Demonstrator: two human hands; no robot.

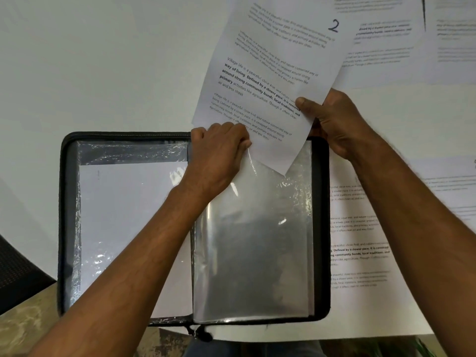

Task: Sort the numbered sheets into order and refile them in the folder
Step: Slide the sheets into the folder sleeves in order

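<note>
A black zip folder [67,228] lies open on the white table, with clear plastic sleeves on both sides. The left sleeve [128,228] holds a white sheet. My right hand [332,122] grips the printed sheet marked "2" [270,73] by its right edge; the sheet is tilted and its lower corner sits in the mouth of the right sleeve [255,240]. My left hand [219,153] pinches the top edge of that right sleeve, next to the sheet's lower left edge.
More printed sheets lie on the table: several at the top right [386,42], one beside the folder's right edge [360,240], another at the far right [450,191]. A dark chair [18,274] shows at the lower left, off the table's rounded edge.
</note>
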